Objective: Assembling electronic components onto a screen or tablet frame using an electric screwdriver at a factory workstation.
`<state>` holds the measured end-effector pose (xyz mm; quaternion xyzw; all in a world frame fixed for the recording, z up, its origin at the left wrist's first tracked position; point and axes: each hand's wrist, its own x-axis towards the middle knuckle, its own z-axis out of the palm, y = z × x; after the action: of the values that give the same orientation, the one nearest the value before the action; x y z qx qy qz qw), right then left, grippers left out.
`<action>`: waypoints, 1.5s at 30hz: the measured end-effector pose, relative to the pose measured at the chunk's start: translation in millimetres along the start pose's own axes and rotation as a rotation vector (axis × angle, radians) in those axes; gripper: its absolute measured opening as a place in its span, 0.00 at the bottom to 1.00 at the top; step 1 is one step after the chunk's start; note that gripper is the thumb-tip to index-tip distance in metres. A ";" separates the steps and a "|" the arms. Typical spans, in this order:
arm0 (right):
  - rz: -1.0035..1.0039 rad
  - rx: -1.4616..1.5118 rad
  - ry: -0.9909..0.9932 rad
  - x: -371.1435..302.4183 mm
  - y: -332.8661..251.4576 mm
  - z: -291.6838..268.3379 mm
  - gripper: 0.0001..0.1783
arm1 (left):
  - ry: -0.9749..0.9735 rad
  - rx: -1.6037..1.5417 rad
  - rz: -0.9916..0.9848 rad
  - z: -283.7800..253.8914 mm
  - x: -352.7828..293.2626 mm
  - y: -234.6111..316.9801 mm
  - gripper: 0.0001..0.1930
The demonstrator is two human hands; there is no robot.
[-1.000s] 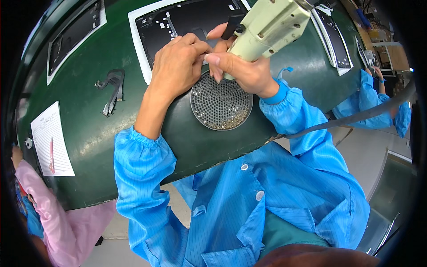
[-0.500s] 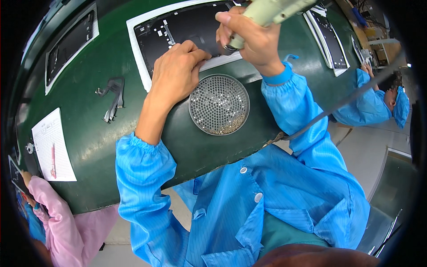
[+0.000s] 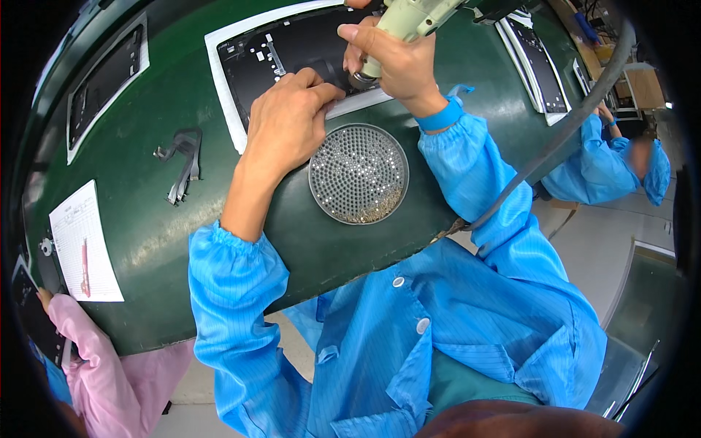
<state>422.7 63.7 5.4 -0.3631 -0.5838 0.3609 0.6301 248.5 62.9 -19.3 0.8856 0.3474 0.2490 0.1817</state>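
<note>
My right hand (image 3: 409, 69) grips a pale green electric screwdriver (image 3: 415, 18), its nose slanting down to the near edge of a black panel (image 3: 244, 55). Small white and silver parts dot that panel, which lies on a white backing sheet (image 3: 219, 58). Close to the screwdriver's nose, my left hand (image 3: 286, 123) rests on the panel with fingers curled and pinched; whatever is between them is hidden. The bit's tip cannot be made out. Just nearer to me sits a round grey perforated tray (image 3: 311, 179), with tiny screws (image 3: 380, 206) gathered along its near side.
Ribbon cables (image 3: 191, 157) and a printed sheet (image 3: 69, 219) with a pink pen (image 3: 85, 266) lie left on the green table (image 3: 241, 306). Other panels lie far left (image 3: 106, 80) and right (image 3: 537, 66). A grey cord (image 3: 555, 142) crosses my right forearm. Co-workers are at both sides.
My right hand and the screwdriver have shifted a little left, and the cord has swung with them. My left hand stays in place. The co-worker at left has moved an arm.
</note>
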 end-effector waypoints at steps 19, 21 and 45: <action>-0.014 -0.092 0.007 -3.1 3.7 13.9 0.13 | -0.014 -0.026 -0.023 -1.1 -1.9 -6.4 0.09; -0.010 -0.046 0.028 -1.7 2.1 12.0 0.13 | 0.006 -0.137 -0.044 -0.6 -1.4 -7.7 0.09; -0.028 0.027 -0.010 -7.5 -16.7 26.2 0.19 | -0.038 -0.399 -0.131 -0.9 -3.3 -6.2 0.08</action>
<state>396.7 50.1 17.9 -0.3447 -0.5871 0.3616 0.6370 242.7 65.0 -22.7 0.8120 0.3446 0.2838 0.3759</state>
